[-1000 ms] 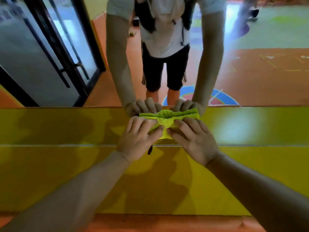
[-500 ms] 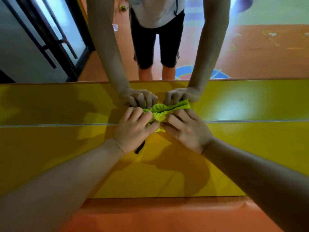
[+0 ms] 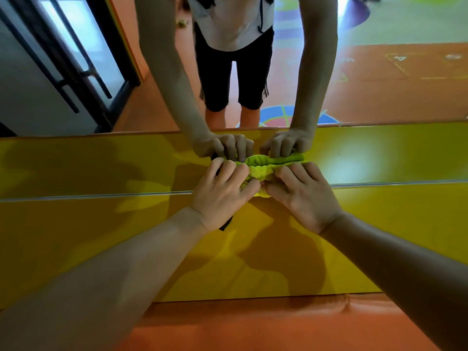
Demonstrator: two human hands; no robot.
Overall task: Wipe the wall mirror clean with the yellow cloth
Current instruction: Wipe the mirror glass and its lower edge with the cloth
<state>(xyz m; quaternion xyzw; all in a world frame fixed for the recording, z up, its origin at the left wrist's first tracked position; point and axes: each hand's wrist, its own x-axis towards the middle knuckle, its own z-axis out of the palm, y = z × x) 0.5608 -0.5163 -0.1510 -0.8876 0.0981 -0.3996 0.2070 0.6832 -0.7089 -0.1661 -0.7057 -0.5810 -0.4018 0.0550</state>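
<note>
Glass low on the wall mirror (image 3: 379,84), at centre frame, carries the bunched yellow cloth (image 3: 258,173). The left hand (image 3: 222,195) and right hand (image 3: 302,196) clamp it side by side, probably to press hard along the bottom edge.

Left hand (image 3: 222,196) and right hand (image 3: 301,198) meet, fingers (image 3: 229,171) curled; forearms outstretched.

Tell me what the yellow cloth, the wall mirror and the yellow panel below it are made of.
Crumpled yellow cloth: soft fabric, possibly microfibre, matte; it bunches into fine folds. Flat wall mirror: glass, glossy; it throws back a sharp reflection. Flat yellow panel below it: smooth, semi-gloss, perhaps laminate or painted board; it shows only a faint sheen, so the material stays uncertain.
</note>
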